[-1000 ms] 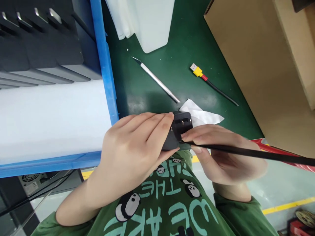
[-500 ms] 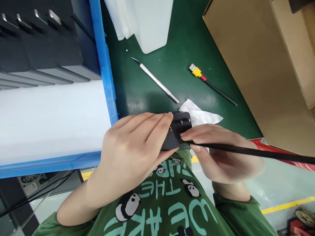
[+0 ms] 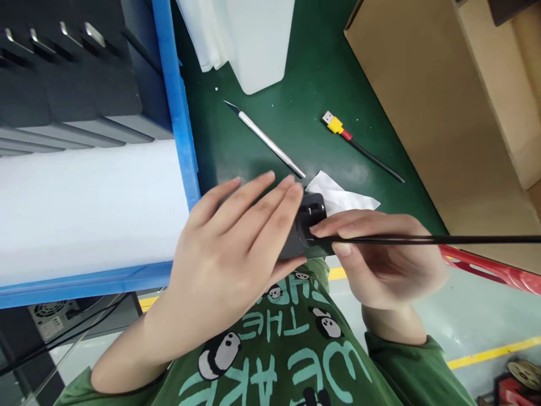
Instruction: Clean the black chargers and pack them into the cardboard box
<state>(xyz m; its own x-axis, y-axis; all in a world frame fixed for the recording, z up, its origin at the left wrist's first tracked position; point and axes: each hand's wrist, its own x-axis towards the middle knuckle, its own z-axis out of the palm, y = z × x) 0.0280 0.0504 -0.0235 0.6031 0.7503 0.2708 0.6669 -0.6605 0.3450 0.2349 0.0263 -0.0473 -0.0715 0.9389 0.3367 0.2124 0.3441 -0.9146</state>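
Observation:
My left hand point(image 3: 236, 254) lies over a black plastic power adapter point(image 3: 291, 245), thumb along its near edge and fingers stretched across the top. Most of that adapter is hidden under the palm. A second black block point(image 3: 311, 208) with small metal pins shows just beyond, against the first. My right hand point(image 3: 389, 259) pinches a long thin black strip point(image 3: 465, 239) between thumb and fingers, its end at the seam of the blocks. Whether the strip is a cable, I cannot tell. Beside the fingers lies a crumpled white wipe point(image 3: 346, 198).
A craft knife point(image 3: 270, 141) and a short USB cable point(image 3: 363, 148) lie on the green tabletop point(image 3: 313, 73). At left stands a blue tray point(image 3: 181, 124) with several black adapters point(image 3: 84, 79). A white container point(image 3: 262, 45) is at the back, a cardboard box point(image 3: 431, 101) at right.
My left fingers have lifted and spread, the thumb staying by the adapter. The black strip has swung up at its far end and turned edge-on in my right hand.

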